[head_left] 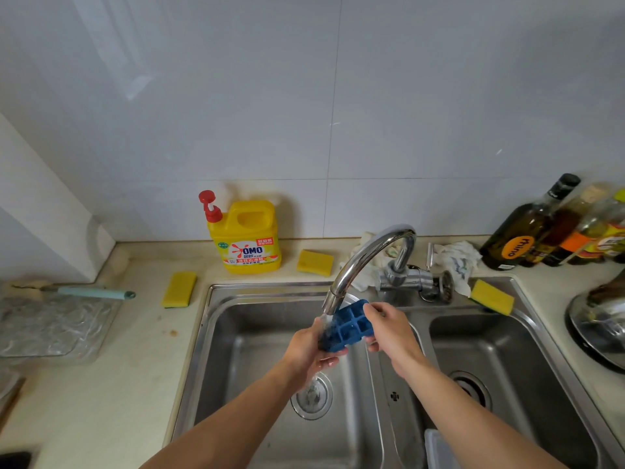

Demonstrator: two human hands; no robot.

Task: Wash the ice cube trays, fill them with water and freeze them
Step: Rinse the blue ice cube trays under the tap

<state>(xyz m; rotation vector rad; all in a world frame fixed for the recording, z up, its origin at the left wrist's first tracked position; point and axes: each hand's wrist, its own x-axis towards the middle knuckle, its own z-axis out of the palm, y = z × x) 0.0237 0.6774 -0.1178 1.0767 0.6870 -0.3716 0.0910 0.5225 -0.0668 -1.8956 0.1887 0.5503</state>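
Note:
A blue ice cube tray [348,328] is held tilted over the left basin of the steel sink [216,319], right under the spout of the chrome tap [365,262]. Water runs from the spout onto the tray's left end and down toward the drain [313,396]. My left hand [309,350] grips the tray's lower left end from below. My right hand [389,330] pinches its right edge. Only this one tray shows.
A yellow OMO detergent jug [248,236] stands behind the sink. Yellow sponges lie on the counter [179,289], behind the sink [314,262] and on the right basin's rim [492,296]. Oil bottles [527,228] and a steel pot [598,326] sit at right; a cutting board [47,326] and a knife [91,292] at left.

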